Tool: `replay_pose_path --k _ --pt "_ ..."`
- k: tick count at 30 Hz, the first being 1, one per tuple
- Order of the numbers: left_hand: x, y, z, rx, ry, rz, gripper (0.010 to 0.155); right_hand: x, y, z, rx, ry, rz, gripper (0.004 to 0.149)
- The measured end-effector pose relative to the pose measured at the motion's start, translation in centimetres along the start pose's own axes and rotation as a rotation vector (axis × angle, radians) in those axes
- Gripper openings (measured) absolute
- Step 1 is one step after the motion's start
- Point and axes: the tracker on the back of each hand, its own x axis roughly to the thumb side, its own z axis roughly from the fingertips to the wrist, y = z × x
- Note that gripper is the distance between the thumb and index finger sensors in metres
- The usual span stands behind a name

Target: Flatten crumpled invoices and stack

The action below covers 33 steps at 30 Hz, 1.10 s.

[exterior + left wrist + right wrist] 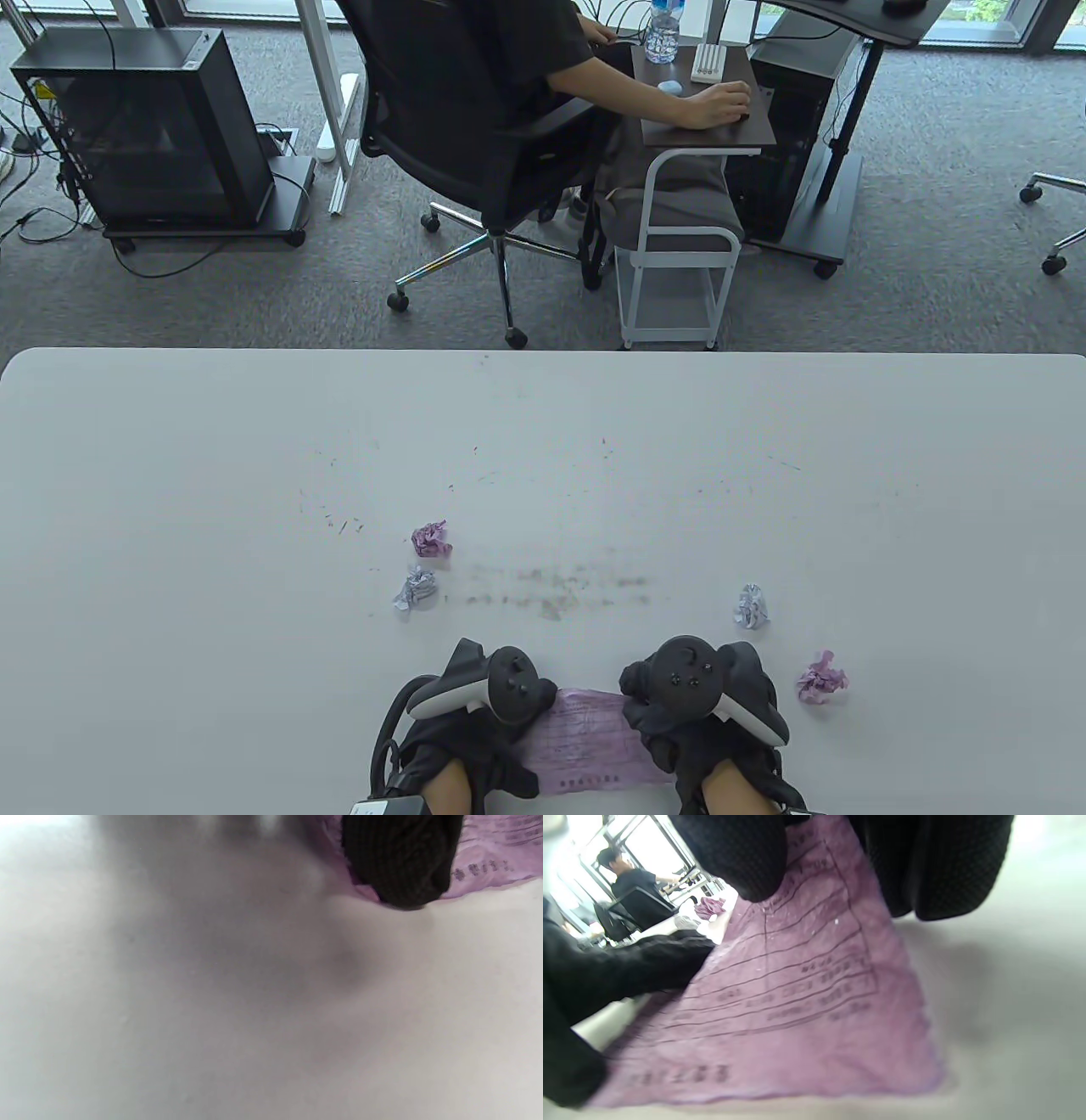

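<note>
Table view, near edge: pink invoice (pixel 585 743) lies spread flat on the white table (pixel 212 509), printed side up, between the two gloved hands. Left hand (pixel 475 722) presses on its left edge, right hand (pixel 696 713) on its right edge. Right wrist view: right fingers (pixel 941 866) lie straight on the sheet, flat against the paper, gripping nothing; sheet shows ruled lines and creases. Left wrist view: one dark fingertip (pixel 403 861) rests on the invoice's edge; the remaining left fingers are out of frame, so whether they are curled cannot be told.

Further out: pink crumpled ball (pixel 821 679) right of the right hand; white crumpled ball (pixel 752 606) just beyond it. Left of centre, second white ball (pixel 415 590), then second pink ball (pixel 431 539) behind it.

Beyond the table: seated person (pixel 543 68) in an office chair.
</note>
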Motion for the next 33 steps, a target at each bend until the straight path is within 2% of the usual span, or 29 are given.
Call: replay_pose_path --k 4,6,9,13,15,17,23,25,29,33 --pt "0.0 0.0 0.0 0.0 0.0 0.0 0.093 -0.4 -0.3 0.1 -0.058 0.014 -0.073 0.051" --pt "0.0 0.0 0.0 0.0 0.0 0.0 0.093 -0.2 -0.2 0.1 -0.035 0.029 -0.057 0.061" --pt "0.0 0.0 0.1 0.001 0.0 0.0 0.093 0.0 0.0 0.0 0.002 0.085 -0.035 0.065" --pt "0.0 0.0 0.0 0.001 0.001 -0.002 0.093 -0.1 -0.3 0.2 -0.063 0.152 0.019 0.053" --pt "0.0 0.0 0.0 -0.001 0.001 -0.002 0.094 -0.2 -0.3 0.2 -0.037 0.165 -0.006 0.044" --pt "0.1 -0.1 -0.1 -0.004 0.003 -0.007 0.094 -0.2 -0.3 0.3 -0.059 0.145 -0.002 0.039" --pt "0.2 -0.1 -0.1 0.001 0.011 -0.018 0.095 0.4 -0.9 0.6 -0.108 0.049 -0.015 0.041" --pt "0.2 -0.1 -0.1 0.007 0.017 -0.016 0.095 0.9 -1.3 0.8 -0.202 0.001 -0.005 0.041" --pt "0.2 -0.1 -0.1 0.034 0.029 0.014 0.095 2.2 -2.0 1.5 -0.26 -0.1 0.113 0.04" --pt "-0.3 0.1 0.0 0.079 0.022 0.074 0.094 3.9 -3.1 2.8 -0.389 -0.203 0.239 0.039"
